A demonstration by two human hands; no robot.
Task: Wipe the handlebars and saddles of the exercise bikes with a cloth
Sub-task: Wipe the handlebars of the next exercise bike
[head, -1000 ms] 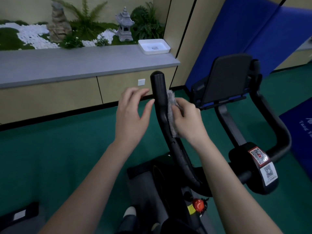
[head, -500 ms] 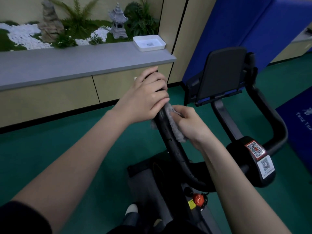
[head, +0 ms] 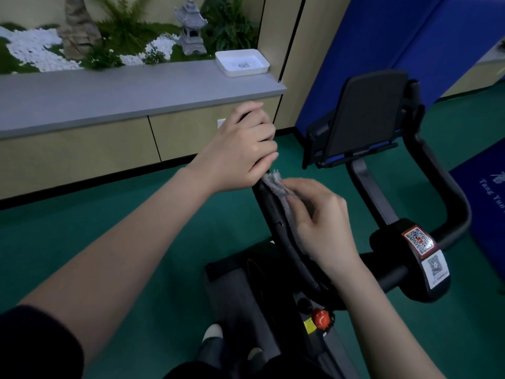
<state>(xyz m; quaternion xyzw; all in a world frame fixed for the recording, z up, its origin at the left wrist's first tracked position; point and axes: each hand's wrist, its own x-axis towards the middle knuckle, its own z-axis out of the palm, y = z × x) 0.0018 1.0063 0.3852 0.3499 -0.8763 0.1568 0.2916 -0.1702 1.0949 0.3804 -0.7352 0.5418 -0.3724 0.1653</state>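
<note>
The bike's black left handlebar (head: pixel 284 236) rises from the stem toward the upper middle of the head view. My left hand (head: pixel 243 149) grips its top end, fingers curled round the bar. Just below it, my right hand (head: pixel 319 222) holds a grey cloth (head: pixel 276 184) against the bar's right side. The black right handlebar (head: pixel 442 187) curves up at the right, untouched. A black tablet holder (head: pixel 366 119) stands between the two bars. No saddle shows in this view.
A grey counter (head: pixel 109 97) with a white tray (head: pixel 241 62), plants and stone ornaments runs along the back left. Blue mats (head: pixel 410 50) lean against the wall at the right. A red knob (head: pixel 319 318) sits on the frame below. The floor is green.
My left hand went from open beside the bar to gripping its top end. My right hand slid the cloth down the bar.
</note>
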